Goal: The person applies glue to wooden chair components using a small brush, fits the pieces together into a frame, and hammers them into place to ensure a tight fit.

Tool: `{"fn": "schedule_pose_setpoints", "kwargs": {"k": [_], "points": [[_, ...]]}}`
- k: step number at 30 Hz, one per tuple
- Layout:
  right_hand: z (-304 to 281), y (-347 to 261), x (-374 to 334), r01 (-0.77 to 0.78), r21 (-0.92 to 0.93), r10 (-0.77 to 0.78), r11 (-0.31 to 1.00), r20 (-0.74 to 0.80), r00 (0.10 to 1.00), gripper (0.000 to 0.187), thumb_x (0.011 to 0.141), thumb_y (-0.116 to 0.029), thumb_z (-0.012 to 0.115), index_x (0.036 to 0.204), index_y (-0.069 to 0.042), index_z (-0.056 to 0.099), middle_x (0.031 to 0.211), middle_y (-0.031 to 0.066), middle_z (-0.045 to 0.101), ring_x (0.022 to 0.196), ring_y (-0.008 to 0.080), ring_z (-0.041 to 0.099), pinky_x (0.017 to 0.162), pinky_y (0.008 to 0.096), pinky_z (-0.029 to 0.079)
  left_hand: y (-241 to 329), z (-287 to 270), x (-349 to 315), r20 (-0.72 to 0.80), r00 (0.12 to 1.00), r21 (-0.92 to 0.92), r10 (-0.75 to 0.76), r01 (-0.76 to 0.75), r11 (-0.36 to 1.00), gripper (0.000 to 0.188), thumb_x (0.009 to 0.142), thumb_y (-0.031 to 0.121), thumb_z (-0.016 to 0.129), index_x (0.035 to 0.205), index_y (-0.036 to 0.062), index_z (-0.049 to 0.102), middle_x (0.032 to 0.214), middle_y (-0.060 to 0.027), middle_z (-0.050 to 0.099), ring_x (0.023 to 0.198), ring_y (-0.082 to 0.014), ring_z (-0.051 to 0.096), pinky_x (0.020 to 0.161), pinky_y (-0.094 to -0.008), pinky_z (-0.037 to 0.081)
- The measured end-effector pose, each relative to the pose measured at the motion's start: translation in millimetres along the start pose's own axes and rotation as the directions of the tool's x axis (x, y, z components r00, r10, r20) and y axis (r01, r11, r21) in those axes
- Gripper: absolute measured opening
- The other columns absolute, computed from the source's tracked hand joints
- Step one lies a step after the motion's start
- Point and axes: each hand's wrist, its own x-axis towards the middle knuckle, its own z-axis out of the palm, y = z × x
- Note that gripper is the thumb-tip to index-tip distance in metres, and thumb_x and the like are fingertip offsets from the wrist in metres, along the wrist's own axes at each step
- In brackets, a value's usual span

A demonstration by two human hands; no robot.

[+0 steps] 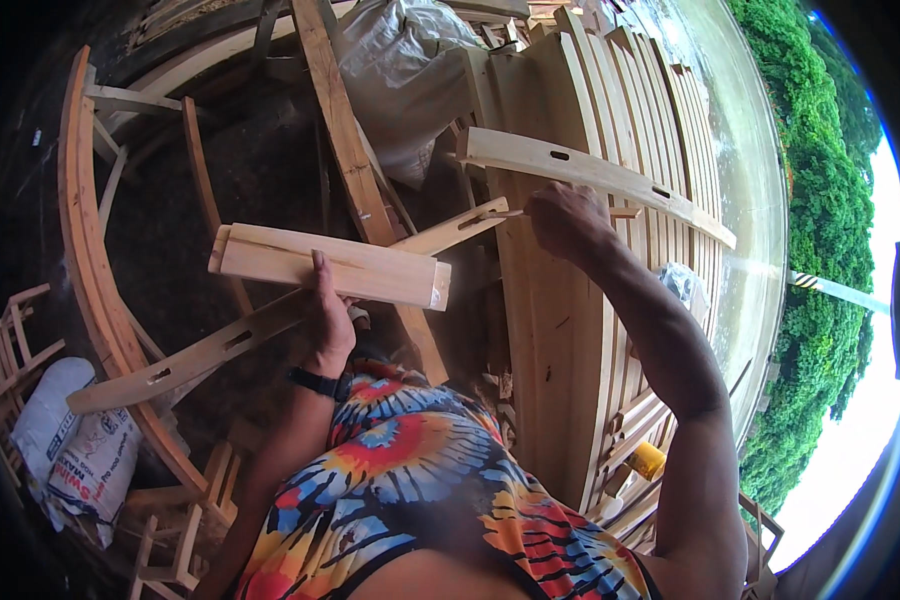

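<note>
My left hand [330, 325] grips a short, pale wooden board [320, 262] with its thumb along the near face; the board's ends are stepped down. Below that board, a long slotted wooden rail [195, 360] runs slantwise across the wooden supports, with slots showing near both ends. My right hand [568, 218] is closed around a thin wooden stick [625, 213], which shows on both sides of the fist. Just beyond this hand, a second slotted rail [605, 176] lies across the stacked lumber. The left fingers are partly hidden behind the short board.
Tall stacked planks [545, 330] stand to the right, with a yellow container [648, 461] beside them. A wooden beam [345, 130] and a curved wooden frame [85, 220] flank the dark floor. Printed sacks [95, 455] lie at lower left; a white sack [405, 80] sits at the back.
</note>
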Motion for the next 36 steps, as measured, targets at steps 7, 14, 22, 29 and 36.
{"fn": "schedule_pose_setpoints", "kwargs": {"k": [7, 14, 22, 29, 36], "points": [[-3, -12, 17, 0.019, -0.064, -0.021, 0.998, -0.018, 1.0, 0.018, 0.087, -0.011, 0.061, 0.088, -0.007, 0.079, 0.092, 0.0168, 0.077, 0.089, 0.0341, 0.076, 0.08, 0.0466, 0.061, -3, -2, 1, -0.024, 0.999, 0.034, -0.029, 0.03, 0.999, 0.073, 0.105, 0.064, 0.047, 0.147, 0.0047, 0.051, 0.129, -0.0037, 0.057, 0.112, -0.0114, 0.054, 0.088, -0.0286, 0.046], [-15, -27, 14, 0.02, -0.014, -0.02, 1.0, 0.013, 1.0, 0.017, 0.086, -0.009, 0.062, 0.09, -0.008, 0.079, 0.091, 0.0159, 0.077, 0.088, 0.0346, 0.076, 0.076, 0.0463, 0.062, 5, 4, -2, -0.07, 0.99, 0.002, -0.126, 0.126, 0.992, 0.071, 0.105, 0.059, 0.052, 0.15, 0.0043, 0.048, 0.131, -0.0056, 0.056, 0.115, -0.0124, 0.054, 0.092, -0.0289, 0.046], [-22, -27, -13, 0.046, 0.016, -0.046, 0.999, -0.008, 0.999, 0.018, 0.084, -0.007, 0.062, 0.09, -0.009, 0.079, 0.093, 0.0137, 0.076, 0.089, 0.0336, 0.076, 0.08, 0.0449, 0.061, 4, 3, -3, -0.054, 0.996, 0.012, -0.07, 0.071, 0.997, 0.072, 0.105, 0.057, 0.054, 0.151, 0.0019, 0.045, 0.141, -0.0106, 0.052, 0.127, -0.0187, 0.054, 0.103, -0.0358, 0.046], [-26, 12, -28, 0.023, 0.071, -0.009, 0.997, -0.196, 0.981, 0.015, 0.082, -0.006, 0.062, 0.088, -0.005, 0.075, 0.103, 0.0154, 0.073, 0.108, 0.0359, 0.068, 0.096, 0.0487, 0.054, 6, 6, -4, -0.081, 0.995, 0.072, -0.055, 0.06, 0.996, 0.071, 0.106, 0.057, 0.051, 0.148, -0.0002, 0.049, 0.138, -0.0124, 0.056, 0.122, -0.0188, 0.057, 0.095, -0.0351, 0.051], [-8, 5, -7, 0.036, -0.168, -0.062, 0.985, -0.149, 0.987, 0.017, 0.085, -0.007, 0.06, 0.085, -0.01, 0.076, 0.096, 0.0095, 0.073, 0.106, 0.0303, 0.067, 0.092, 0.0483, 0.051, 1, 1, 0, -0.066, 0.997, 0.123, -0.039, 0.047, 0.991, 0.069, 0.107, 0.058, 0.047, 0.144, 0.0005, 0.054, 0.133, -0.0118, 0.059, 0.117, -0.0172, 0.058, 0.089, -0.0329, 0.051]]}}
